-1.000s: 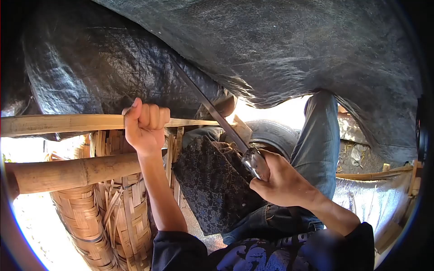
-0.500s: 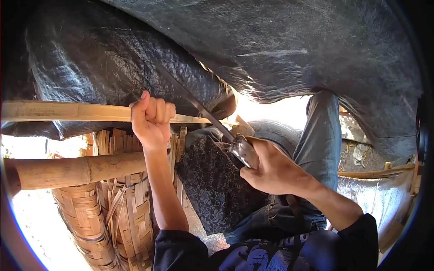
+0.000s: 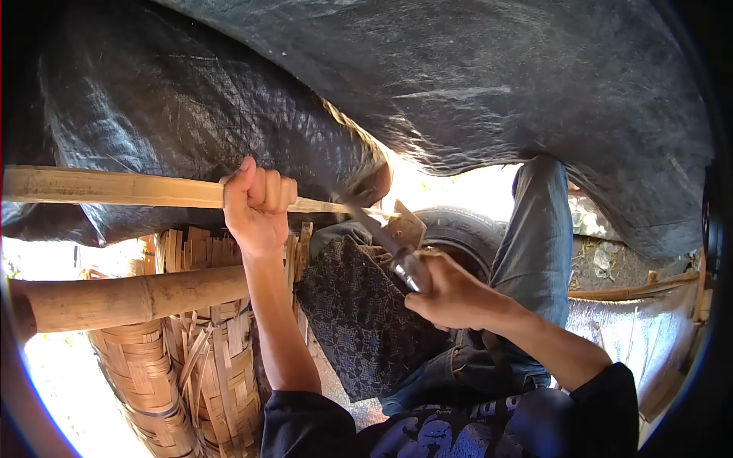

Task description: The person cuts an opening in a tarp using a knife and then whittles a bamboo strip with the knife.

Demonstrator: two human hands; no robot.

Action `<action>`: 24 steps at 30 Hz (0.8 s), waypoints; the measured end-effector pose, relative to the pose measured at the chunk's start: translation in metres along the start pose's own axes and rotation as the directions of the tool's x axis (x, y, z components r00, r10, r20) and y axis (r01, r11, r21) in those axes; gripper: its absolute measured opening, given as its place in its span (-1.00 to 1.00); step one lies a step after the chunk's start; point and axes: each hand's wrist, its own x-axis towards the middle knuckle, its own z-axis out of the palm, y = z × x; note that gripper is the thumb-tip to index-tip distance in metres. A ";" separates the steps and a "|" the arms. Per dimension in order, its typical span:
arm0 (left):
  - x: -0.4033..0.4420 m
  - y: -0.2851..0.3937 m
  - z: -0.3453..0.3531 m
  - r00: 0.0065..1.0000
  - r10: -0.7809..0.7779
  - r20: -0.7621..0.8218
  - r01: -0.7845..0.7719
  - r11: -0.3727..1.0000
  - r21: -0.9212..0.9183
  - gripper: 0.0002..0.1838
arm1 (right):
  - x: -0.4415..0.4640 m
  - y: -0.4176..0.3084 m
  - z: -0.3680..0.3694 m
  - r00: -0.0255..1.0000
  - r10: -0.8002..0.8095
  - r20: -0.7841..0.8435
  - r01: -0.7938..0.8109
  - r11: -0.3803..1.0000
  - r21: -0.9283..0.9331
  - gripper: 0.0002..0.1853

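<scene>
My left hand (image 3: pixel 259 202) is wrapped in a fist round a long, pale split bamboo strip (image 3: pixel 114 186). The strip runs from the left edge, through the fist, to a wooden block (image 3: pixel 409 224) right of centre. In my right hand (image 3: pixel 458 288) is the metal-looking handle of a long-bladed knife (image 3: pixel 380 231). Its blade slants up and left, blurred by motion, and crosses the strip right of my left fist. Whether the edge touches the strip, I cannot tell. A dark patterned cloth (image 3: pixel 351 313) lies over my lap below the blade.
A thick bamboo pole (image 3: pixel 137 298) reaches in from the left. Woven bamboo baskets (image 3: pixel 141 374) stand below it. Black tarpaulin (image 3: pixel 534 84) hangs across the top. Behind the block is a tyre (image 3: pixel 466 229), next to my jeans-covered knee (image 3: pixel 544 206).
The knife has swung down and left, with my right hand slightly lower, and its blade is now blurred. My left hand and the strip have barely moved.
</scene>
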 end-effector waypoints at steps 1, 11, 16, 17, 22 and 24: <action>-0.002 0.000 0.000 1.000 0.002 -0.008 -0.002 1.000 0.017 -0.51 | 0.002 0.001 0.001 0.971 0.173 0.166 -0.188 0.979 0.078 -0.76; 0.002 -0.003 0.002 1.000 0.001 -0.025 0.000 1.000 0.026 -0.51 | 0.009 0.025 0.008 0.991 -0.125 -0.044 0.119 0.986 -0.119 -0.63; 0.001 0.000 -0.001 0.999 -0.023 -0.028 0.024 0.999 0.037 -0.51 | -0.003 0.020 -0.010 0.987 -0.087 -0.132 0.063 0.982 -0.177 -0.66; 0.000 -0.001 -0.002 0.999 -0.030 -0.036 0.031 0.999 0.038 -0.51 | -0.007 0.015 -0.010 0.989 -0.081 -0.125 0.059 0.983 -0.174 -0.66; 0.003 0.000 0.001 0.999 -0.032 0.018 0.031 0.998 0.058 -0.51 | -0.004 0.007 -0.001 0.990 0.092 0.105 -0.107 0.983 0.147 -0.73; 0.004 -0.007 0.006 0.999 -0.035 -0.010 0.036 0.996 0.081 -0.51 | 0.005 0.025 0.009 0.996 -0.066 -0.068 0.059 0.993 -0.099 -0.65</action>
